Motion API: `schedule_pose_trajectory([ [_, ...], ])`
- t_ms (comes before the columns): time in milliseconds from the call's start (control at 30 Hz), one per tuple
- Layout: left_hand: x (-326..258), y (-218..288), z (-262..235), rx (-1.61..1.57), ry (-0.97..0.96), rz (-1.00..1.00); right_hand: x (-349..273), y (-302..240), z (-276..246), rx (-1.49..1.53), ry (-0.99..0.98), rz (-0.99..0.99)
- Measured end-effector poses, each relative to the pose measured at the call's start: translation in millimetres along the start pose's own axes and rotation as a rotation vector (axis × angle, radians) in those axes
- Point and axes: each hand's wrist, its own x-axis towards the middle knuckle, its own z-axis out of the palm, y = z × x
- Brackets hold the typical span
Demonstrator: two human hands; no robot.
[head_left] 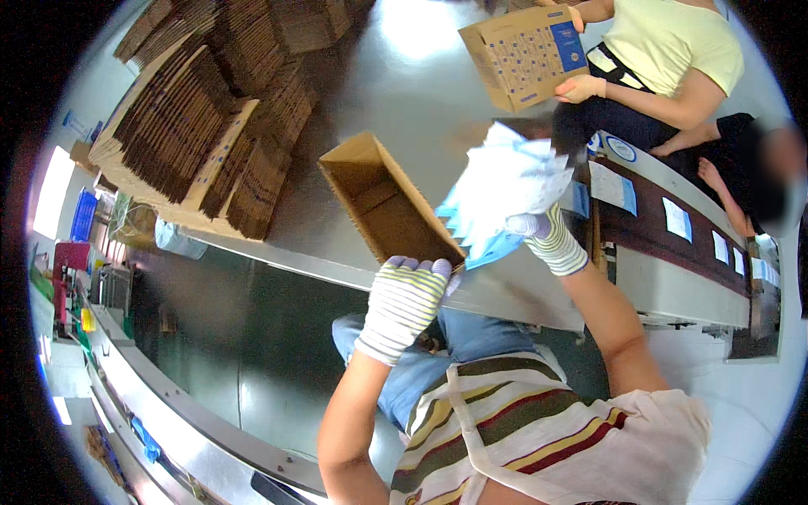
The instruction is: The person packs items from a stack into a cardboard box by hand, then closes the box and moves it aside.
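My left hand [406, 301], in a striped glove with purple fingertips, is closed over the near edge of an open brown cardboard box [389, 202]. The box tilts over the metal table, and its visible inside holds nothing. In my right hand [549, 239], gloved alike, is a fanned stack of white and light blue packets [507, 187]. The stack is just right of the box, slightly blurred. My right fingers are closed on its near edge, some hidden by the packets.
Stacks of flattened cardboard boxes [181, 126] stand on the metal table [370, 93] at the left. Across it, a co-worker in a yellow shirt holds a printed cardboard box [528, 57]. To the right, a dark conveyor belt [644, 215] carries several spaced packets; another person sits beyond it.
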Motion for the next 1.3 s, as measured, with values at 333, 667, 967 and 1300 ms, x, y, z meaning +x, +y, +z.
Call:
schedule_pose_trajectory([
  [333, -10, 0, 1, 0.014, 0.029, 0.039, 64, -41, 63, -0.188, -0.415, -0.065],
  [667, 51, -48, -58, -0.508, 0.441, -0.308, 74, -55, 69, -1.014, -0.943, 0.103],
  [967, 118, -93, 25, -0.053, -0.880, -0.203, 32, -79, 45, -0.428, -0.479, 0.069],
  [1300, 89, -89, 35, -0.162, -1.081, -0.020, -7, -69, 77, -0.978, -0.571, -0.357],
])
